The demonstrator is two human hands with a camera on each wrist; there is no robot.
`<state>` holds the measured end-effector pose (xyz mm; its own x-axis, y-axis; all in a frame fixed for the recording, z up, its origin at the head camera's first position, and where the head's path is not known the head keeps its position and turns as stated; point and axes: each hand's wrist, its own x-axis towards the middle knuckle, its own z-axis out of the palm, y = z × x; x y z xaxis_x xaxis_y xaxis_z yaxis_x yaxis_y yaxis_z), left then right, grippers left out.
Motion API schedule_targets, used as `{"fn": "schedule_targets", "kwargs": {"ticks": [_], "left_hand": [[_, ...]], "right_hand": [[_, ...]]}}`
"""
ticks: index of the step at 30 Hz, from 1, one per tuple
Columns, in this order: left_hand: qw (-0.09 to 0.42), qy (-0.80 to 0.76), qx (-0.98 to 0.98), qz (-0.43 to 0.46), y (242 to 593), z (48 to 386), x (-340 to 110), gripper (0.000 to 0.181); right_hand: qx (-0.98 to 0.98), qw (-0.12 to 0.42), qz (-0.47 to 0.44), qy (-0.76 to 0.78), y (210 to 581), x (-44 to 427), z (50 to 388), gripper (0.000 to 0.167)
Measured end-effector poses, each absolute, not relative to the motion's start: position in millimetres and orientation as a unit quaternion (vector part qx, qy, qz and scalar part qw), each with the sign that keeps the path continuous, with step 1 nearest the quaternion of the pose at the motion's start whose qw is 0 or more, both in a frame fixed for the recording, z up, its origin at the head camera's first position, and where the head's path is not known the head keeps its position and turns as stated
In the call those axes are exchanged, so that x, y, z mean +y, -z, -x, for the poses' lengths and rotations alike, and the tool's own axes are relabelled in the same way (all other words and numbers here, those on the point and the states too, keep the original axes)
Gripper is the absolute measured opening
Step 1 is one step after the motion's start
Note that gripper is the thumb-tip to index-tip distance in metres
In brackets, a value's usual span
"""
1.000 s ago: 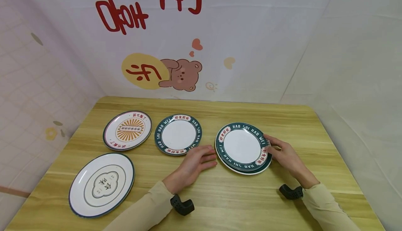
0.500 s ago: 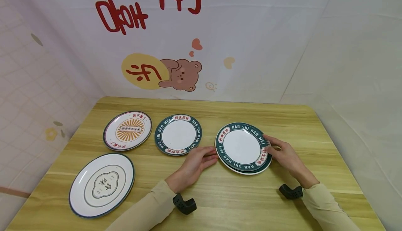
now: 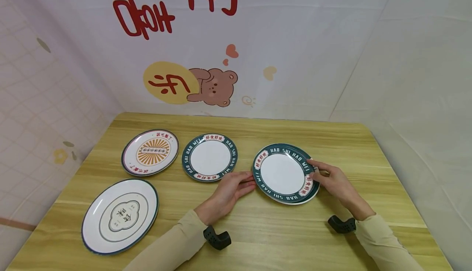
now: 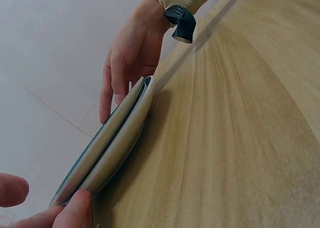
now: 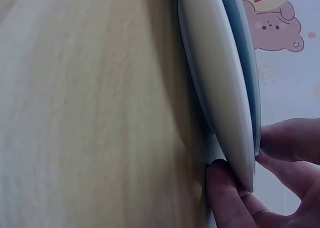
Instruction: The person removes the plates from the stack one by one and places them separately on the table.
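A green-rimmed plate (image 3: 282,174) with a white middle lies on another plate (image 5: 215,62), slightly off-centre, at the right of the table. At its right edge my right hand (image 3: 337,184) pinches the rim, the thumb on top and the fingers below, as the right wrist view shows. My left hand (image 3: 228,193) touches the stack's left edge with fairly straight fingertips (image 4: 75,210), its thumb held away from the plates. From the side, in the left wrist view, a narrow gap separates the upper plate (image 4: 102,138) from the lower one.
Left of the stack lies a similar green-rimmed plate (image 3: 209,157). Farther left are a plate with an orange sunburst (image 3: 150,152) and a larger white plate (image 3: 119,217) with a dark rim. Printed cloth (image 3: 295,50) rises behind the wooden table (image 3: 273,238).
My left hand has moved slightly right, to the stack's edge. The upper plate has shifted and turned a little to the left on the lower one. My right hand has barely moved.
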<state>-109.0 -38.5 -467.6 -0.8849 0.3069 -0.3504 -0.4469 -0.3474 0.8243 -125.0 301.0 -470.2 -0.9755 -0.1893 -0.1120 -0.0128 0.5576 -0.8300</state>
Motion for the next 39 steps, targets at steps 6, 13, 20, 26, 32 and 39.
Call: {"fn": "schedule_targets", "kwargs": {"ticks": [6,13,20,26,32,39], "left_hand": [[0.223,-0.806,0.546,0.056,470.3,108.8,-38.4,0.037],[0.211,-0.791,0.573,0.046,473.2,107.3,-37.7,0.037],[0.210,-0.783,0.584,0.049,475.1,108.2,-37.3,0.040],[0.208,-0.786,0.580,0.045,474.8,107.8,-37.0,0.042],[0.201,-0.786,0.583,0.042,475.5,107.2,-35.8,0.042],[0.191,-0.784,0.588,0.049,476.4,108.2,-33.8,0.040]], "right_hand": [[0.878,0.094,0.058,0.466,468.0,299.4,124.6,0.052],[0.876,0.097,0.057,0.470,467.6,298.5,124.5,0.051],[0.878,0.093,0.061,0.466,466.8,297.2,124.2,0.049],[0.878,0.094,0.062,0.465,468.0,297.5,124.6,0.049],[0.874,0.096,0.066,0.472,467.5,297.8,124.4,0.049],[0.873,0.093,0.072,0.473,465.8,297.1,123.9,0.049]]}}
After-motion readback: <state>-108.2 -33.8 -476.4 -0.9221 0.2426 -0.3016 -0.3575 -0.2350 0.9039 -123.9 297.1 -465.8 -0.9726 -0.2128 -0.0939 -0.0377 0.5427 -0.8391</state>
